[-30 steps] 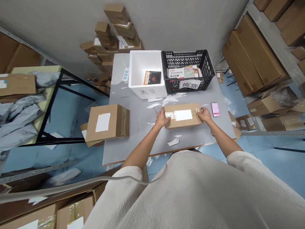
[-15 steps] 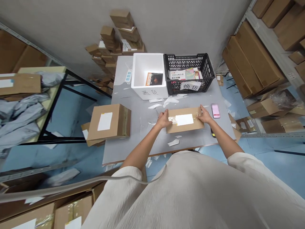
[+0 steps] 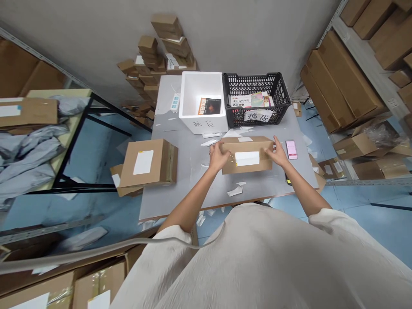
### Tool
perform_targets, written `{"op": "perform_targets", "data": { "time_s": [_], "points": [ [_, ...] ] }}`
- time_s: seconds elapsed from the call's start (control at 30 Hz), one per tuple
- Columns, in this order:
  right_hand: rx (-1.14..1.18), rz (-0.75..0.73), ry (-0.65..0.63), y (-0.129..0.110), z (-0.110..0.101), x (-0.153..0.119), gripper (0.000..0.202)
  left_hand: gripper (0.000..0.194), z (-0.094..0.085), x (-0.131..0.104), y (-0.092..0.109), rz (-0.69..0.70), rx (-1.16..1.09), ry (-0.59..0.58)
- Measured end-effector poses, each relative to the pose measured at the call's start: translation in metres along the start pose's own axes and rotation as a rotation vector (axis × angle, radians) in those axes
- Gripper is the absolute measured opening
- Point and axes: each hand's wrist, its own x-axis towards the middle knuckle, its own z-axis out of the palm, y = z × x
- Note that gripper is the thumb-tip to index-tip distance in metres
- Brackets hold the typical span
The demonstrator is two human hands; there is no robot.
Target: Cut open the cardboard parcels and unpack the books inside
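Note:
Between my two hands is a brown cardboard box point(image 3: 230, 168), tilted so that a side with a white label point(image 3: 247, 158) faces me. My left hand point(image 3: 219, 158) grips its left end, thumb on the labelled face. At the opposite end my right hand point(image 3: 277, 153) holds the box, its thumb also on the front. The fingers behind the box are partly hidden. Just right of that hand lie a phone point(image 3: 291, 149) with a pink screen and a dark and yellow device point(image 3: 288, 180), partly covered by my forearm.
A white foam box point(image 3: 201, 124) and a black plastic crate point(image 3: 283, 101), both with books inside, stand at the table's back. A larger carton point(image 3: 143, 163) overhangs the left edge. Paper scraps point(image 3: 235, 191) litter the grey table point(image 3: 189, 189). Shelves with cartons point(image 3: 341, 81) line the right.
The box has been tipped: its labelled face now leans towards me and another long side shows behind it. Both hands have shifted their hold along with it.

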Motion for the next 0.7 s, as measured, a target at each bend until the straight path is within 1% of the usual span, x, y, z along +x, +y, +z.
{"op": "perform_targets", "data": {
  "time_s": [0.07,0.13,0.23,0.33,0.43,0.5,0.6,0.7],
  "points": [
    [0.013,-0.034,0.026,-0.003,0.002,-0.001,0.110,0.057,0.001,-0.002,-0.002,0.009,-0.048,0.001],
    [0.015,-0.033,0.036,-0.003,0.005,-0.003,0.108,0.052,0.005,-0.006,-0.008,0.002,-0.079,-0.022],
    [-0.020,0.022,0.028,0.001,0.010,-0.011,0.104,0.049,0.013,-0.016,-0.018,-0.010,-0.088,-0.059],
    [-0.080,0.093,0.026,0.007,0.014,-0.019,0.098,0.044,0.019,-0.026,-0.025,-0.013,-0.060,-0.058],
    [-0.134,0.161,0.040,0.010,0.015,-0.022,0.090,0.032,0.020,-0.029,-0.029,-0.064,0.004,-0.045],
    [-0.183,0.197,0.040,0.011,0.015,-0.021,0.086,0.029,0.019,-0.028,-0.030,-0.101,0.045,-0.047],
    [-0.238,0.190,0.027,0.015,0.014,-0.022,0.083,0.034,0.017,-0.025,-0.033,-0.124,0.080,-0.069],
    [-0.246,0.153,-0.008,0.023,0.011,-0.026,0.082,0.055,0.016,-0.026,-0.039,-0.140,0.105,-0.128]
  ]
}}
